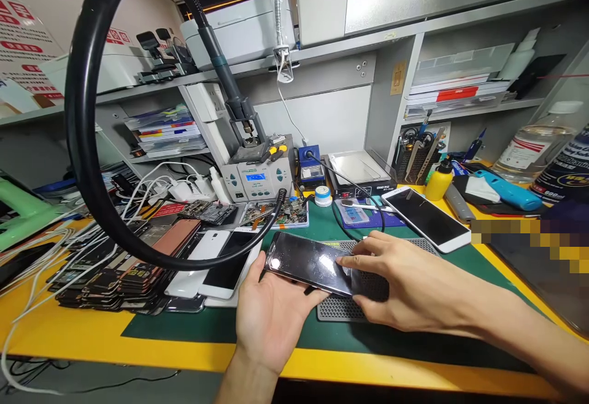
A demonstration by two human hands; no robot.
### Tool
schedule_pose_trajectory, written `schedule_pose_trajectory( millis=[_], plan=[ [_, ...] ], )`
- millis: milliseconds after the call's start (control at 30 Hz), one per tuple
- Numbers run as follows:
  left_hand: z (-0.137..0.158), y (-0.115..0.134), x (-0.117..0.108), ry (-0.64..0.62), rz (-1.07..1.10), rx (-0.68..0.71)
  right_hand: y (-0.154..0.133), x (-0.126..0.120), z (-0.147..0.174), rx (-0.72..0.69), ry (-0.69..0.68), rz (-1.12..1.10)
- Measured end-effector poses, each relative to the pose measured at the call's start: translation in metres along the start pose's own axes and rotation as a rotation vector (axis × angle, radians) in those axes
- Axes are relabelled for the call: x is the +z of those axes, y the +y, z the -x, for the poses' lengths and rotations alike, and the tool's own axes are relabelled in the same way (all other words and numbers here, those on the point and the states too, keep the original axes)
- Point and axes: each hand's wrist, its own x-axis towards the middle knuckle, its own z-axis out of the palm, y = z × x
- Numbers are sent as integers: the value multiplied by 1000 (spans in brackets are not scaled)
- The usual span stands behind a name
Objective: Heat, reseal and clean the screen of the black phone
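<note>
A dark smartphone (pixel 308 263) is held tilted above the mat, its glossy screen facing up with bright reflections and small specks. My left hand (pixel 276 318), palm up, supports it from below, with the thumb at its left end and fingers partly hidden beneath. At the phone's right end is my right hand (pixel 396 275), its index fingertip touching the screen and its thumb by the lower edge. Under both hands lies a grey perforated pad (pixel 340 310) on the green mat (pixel 207 330).
Left of my hands lie white phones (pixel 221 269) and stacks of phone parts (pixel 138 269). A thick black hose (pixel 83 115) arches from the grey heating station (pixel 262 177). Another white phone (pixel 427 220) lies right, near a yellow bottle (pixel 439 180). White cables (pixel 41 275) tangle at far left.
</note>
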Motion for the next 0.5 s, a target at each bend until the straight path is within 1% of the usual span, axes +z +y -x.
schedule_pose_trajectory(
  millis=[133,233,300,367,500],
  plan=[
    [0,0,-1,-13,-2,-8,6,-5,5,50,47,-163],
    [-1,1,-2,-18,2,-11,11,-11,5,153,37,-350],
    [-1,1,-2,-24,8,-13,15,-15,4,251,-1,-567],
    [0,1,-2,-34,12,-13,21,-18,3,329,-11,-846],
    [3,0,-1,-26,10,5,31,-25,6,391,60,-1375]
  ],
)
